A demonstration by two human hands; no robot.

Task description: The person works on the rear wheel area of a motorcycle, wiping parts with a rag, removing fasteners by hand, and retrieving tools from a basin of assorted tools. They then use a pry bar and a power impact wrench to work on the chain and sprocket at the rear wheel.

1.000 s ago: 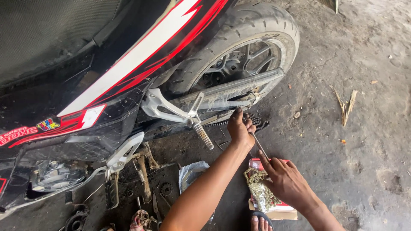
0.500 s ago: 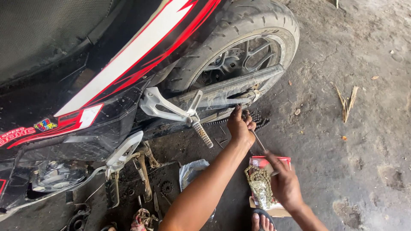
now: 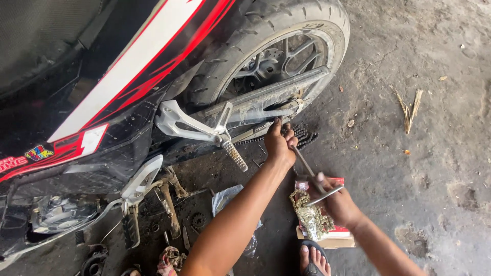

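My left hand (image 3: 280, 142) reaches under the swingarm (image 3: 266, 99) of a black, red and white motorcycle (image 3: 123, 87), fingers curled around the far end of a thin metal T-handle wrench (image 3: 309, 173). My right hand (image 3: 337, 204) grips the wrench's cross handle nearer to me. The wrench runs diagonally from the rear wheel (image 3: 279, 56) area down to the right hand. A dark drive chain (image 3: 303, 135) hangs on the ground just beyond the left hand.
A brass-coloured new chain (image 3: 309, 217) lies on a red and white box (image 3: 327, 232) under my right hand. A silver footpeg bracket (image 3: 199, 130), a clear plastic bag (image 3: 227, 199), loose parts, a sprocket (image 3: 197, 221) and my sandalled foot (image 3: 313, 258) are on the dirty concrete floor.
My right hand has moved from beside the box onto the wrench's cross handle. The left hand stays at the swingarm on the wrench's far end.
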